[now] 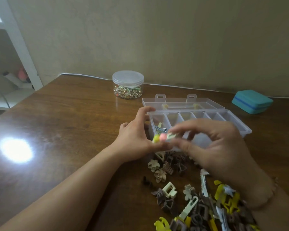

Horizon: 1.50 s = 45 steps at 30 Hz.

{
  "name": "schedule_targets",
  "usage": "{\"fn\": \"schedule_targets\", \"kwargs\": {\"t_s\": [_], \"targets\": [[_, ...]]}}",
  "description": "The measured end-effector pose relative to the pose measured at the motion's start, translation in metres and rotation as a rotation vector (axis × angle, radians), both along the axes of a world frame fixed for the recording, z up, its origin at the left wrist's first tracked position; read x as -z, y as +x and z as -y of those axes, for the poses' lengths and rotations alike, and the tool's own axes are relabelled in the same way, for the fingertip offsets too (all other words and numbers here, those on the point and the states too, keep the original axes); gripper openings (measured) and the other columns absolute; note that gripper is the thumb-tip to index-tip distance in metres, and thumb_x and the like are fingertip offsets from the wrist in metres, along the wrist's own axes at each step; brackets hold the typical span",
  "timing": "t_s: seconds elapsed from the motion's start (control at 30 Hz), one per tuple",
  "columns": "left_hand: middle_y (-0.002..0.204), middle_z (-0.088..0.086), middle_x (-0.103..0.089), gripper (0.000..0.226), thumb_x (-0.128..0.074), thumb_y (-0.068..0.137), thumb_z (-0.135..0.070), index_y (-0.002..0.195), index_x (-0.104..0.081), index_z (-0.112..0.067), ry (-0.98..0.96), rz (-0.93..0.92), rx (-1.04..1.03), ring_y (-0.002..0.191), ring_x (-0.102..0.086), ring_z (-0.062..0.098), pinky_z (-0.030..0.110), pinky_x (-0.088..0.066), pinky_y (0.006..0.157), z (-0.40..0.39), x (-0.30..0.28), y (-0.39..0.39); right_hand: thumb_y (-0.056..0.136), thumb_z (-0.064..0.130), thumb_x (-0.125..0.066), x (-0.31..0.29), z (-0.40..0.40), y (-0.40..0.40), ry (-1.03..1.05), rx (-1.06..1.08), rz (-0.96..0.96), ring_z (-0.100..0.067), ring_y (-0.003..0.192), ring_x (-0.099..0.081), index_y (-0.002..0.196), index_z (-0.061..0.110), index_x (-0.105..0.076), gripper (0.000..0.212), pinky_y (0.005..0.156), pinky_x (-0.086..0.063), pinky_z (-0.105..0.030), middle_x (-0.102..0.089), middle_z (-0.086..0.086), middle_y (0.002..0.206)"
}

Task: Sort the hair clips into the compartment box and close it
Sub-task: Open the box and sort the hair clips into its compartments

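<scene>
A clear compartment box (240,121) lies open on the wooden table, its lid (182,101) flat behind it. Its leftmost compartment holds a few clips (160,128); the others look bare. Both hands hover in front of the box's left end. Between them is a small clip with a yellow and a pink ball (162,137). My left hand (137,139) holds its yellow end from below, and my right hand (215,147) pinches its pale green end, blurred. A pile of brown, beige and yellow hair clips (190,197) lies on the table below the hands.
A round clear jar (128,84) with a lid, full of small ornaments, stands behind the box to the left. A teal case (252,101) sits at the back right near the wall. A white cable runs along the table's far edge.
</scene>
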<state>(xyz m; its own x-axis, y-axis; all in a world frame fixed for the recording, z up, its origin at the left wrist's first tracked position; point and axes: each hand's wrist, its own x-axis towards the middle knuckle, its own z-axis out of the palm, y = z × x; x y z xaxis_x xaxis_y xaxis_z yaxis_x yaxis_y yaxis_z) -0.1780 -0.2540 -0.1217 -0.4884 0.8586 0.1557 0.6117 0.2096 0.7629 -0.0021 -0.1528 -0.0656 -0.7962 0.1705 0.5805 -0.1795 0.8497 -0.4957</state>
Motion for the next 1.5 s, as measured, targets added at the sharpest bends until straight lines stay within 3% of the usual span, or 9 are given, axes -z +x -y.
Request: {"fn": "schedule_targets", "kwargs": {"t_s": [0.17, 0.43, 0.53, 0.63, 0.7, 0.87, 1.13, 1.3, 1.5], "targets": [[0.108, -0.033, -0.048, 0.098, -0.084, 0.064, -0.058, 0.138, -0.021, -0.045, 0.015, -0.012, -0.007, 0.099, -0.040, -0.021, 0.037, -0.018, 0.114, 0.001, 0.001, 0.000, 0.083, 0.050, -0.058, 0.015, -0.005, -0.019, 0.099, 0.398, 0.064, -0.007, 0.100, -0.056, 0.099, 0.039, -0.068, 0.021, 0.089, -0.046, -0.037, -0.063, 0.023, 0.095], [0.132, -0.011, -0.057, 0.086, -0.070, 0.065, -0.064, 0.134, -0.022, -0.048, 0.061, -0.036, 0.046, 0.118, -0.058, 0.008, 0.054, -0.035, 0.110, 0.001, 0.001, 0.003, 0.086, 0.074, -0.009, 0.007, -0.012, -0.013, 0.404, 0.188, 0.534, -0.001, 0.145, 0.002, 0.135, 0.049, -0.042, 0.065, 0.116, 0.011, -0.051, -0.035, 0.030, 0.146], [0.128, -0.017, -0.056, 0.071, -0.071, 0.065, -0.066, 0.125, -0.037, -0.049, 0.057, -0.015, 0.060, 0.114, -0.060, 0.011, 0.053, -0.041, 0.105, 0.001, 0.002, 0.003, 0.088, 0.069, -0.024, 0.003, -0.013, -0.010, 0.276, 0.148, 0.430, 0.000, 0.142, -0.017, 0.127, 0.046, -0.050, 0.053, 0.117, -0.011, -0.043, -0.045, 0.029, 0.138], [0.121, -0.024, -0.055, 0.073, -0.074, 0.061, -0.068, 0.122, -0.036, -0.054, 0.043, 0.039, 0.053, 0.116, -0.059, 0.011, 0.052, -0.042, 0.106, 0.002, 0.000, 0.003, 0.086, 0.044, -0.056, -0.015, -0.021, 0.009, 0.056, 0.121, 0.193, 0.003, 0.091, -0.057, 0.094, 0.038, -0.065, 0.013, 0.077, -0.042, -0.011, -0.065, 0.021, 0.091], [0.122, -0.022, -0.054, 0.083, -0.078, 0.064, -0.059, 0.130, -0.028, -0.052, 0.051, 0.058, 0.044, 0.117, -0.057, 0.011, 0.049, -0.042, 0.108, 0.002, 0.000, 0.001, 0.082, 0.038, -0.064, -0.028, -0.026, 0.023, 0.109, 0.107, 0.465, 0.001, 0.078, -0.058, 0.086, 0.043, -0.068, 0.008, 0.060, -0.046, -0.015, -0.064, 0.023, 0.086], [0.120, -0.019, -0.050, 0.092, -0.074, 0.065, -0.046, 0.136, -0.016, -0.051, 0.064, 0.093, 0.011, 0.117, -0.057, 0.017, 0.045, -0.042, 0.108, 0.002, -0.001, 0.000, 0.081, 0.039, -0.071, -0.030, -0.025, 0.030, 0.224, 0.028, 1.162, 0.000, 0.085, -0.057, 0.105, 0.063, -0.053, 0.038, 0.074, -0.052, -0.029, -0.058, 0.018, 0.091], [0.129, -0.014, -0.051, 0.094, -0.069, 0.057, -0.062, 0.136, -0.020, -0.050, 0.054, 0.112, 0.036, 0.116, -0.058, 0.013, 0.041, -0.046, 0.106, 0.002, 0.001, -0.001, 0.078, 0.042, -0.073, -0.011, -0.020, 0.015, 0.372, 0.022, 1.096, 0.000, 0.086, -0.049, 0.092, 0.043, -0.061, 0.019, 0.074, -0.047, -0.026, -0.050, 0.019, 0.090], [0.120, -0.027, -0.049, 0.097, -0.069, 0.054, -0.064, 0.137, -0.019, -0.049, 0.065, 0.112, 0.035, 0.111, -0.058, 0.004, 0.028, -0.044, 0.100, 0.003, 0.000, -0.001, 0.085, 0.040, -0.066, -0.021, -0.027, 0.023, 0.162, -0.044, 0.991, 0.006, 0.089, -0.053, 0.089, 0.042, -0.061, 0.008, 0.071, -0.046, -0.020, -0.055, 0.025, 0.096], [0.129, -0.017, -0.054, 0.102, -0.079, 0.052, -0.062, 0.135, -0.022, -0.052, 0.069, 0.116, 0.057, 0.113, -0.057, 0.001, 0.032, -0.048, 0.101, 0.003, 0.000, -0.001, 0.078, 0.031, -0.071, -0.020, -0.020, 0.015, -0.308, 0.063, 0.224, -0.016, 0.067, -0.059, 0.090, 0.037, -0.060, 0.018, 0.060, -0.053, -0.031, -0.065, 0.006, 0.081]]}}
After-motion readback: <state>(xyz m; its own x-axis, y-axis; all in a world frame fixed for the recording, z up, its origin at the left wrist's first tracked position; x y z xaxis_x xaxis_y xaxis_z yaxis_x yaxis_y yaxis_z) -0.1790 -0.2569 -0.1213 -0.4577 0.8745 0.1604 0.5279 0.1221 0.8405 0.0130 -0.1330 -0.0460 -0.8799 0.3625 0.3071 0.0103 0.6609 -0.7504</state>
